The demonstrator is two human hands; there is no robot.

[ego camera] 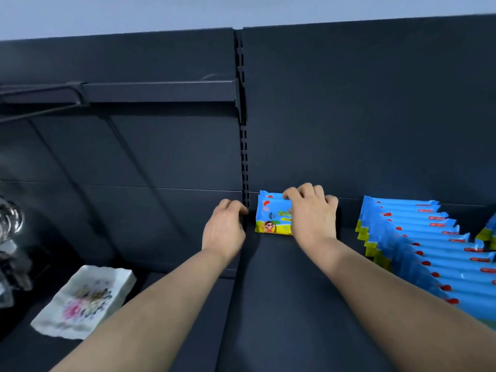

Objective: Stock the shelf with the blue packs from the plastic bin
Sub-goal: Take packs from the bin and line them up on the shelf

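Upright blue packs (pixel 271 214) with a yellow lower band stand at the back of the dark shelf (pixel 281 291), against the rear panel. My right hand (pixel 312 218) grips them from the front, fingers curled over their top edge. My left hand (pixel 224 228) hovers just left of the packs, fingers loosely curled near the slotted upright, holding nothing. A long row of the same blue packs (pixel 429 245) stands on the shelf to the right. The plastic bin is out of view.
A white pack with a floral print (pixel 86 300) lies on the neighbouring shelf at lower left. Shiny wrapped items (pixel 10 229) sit at the far left edge. A slotted upright (pixel 243 130) divides the two bays. A bracket bar (pixel 161 92) juts out above left.
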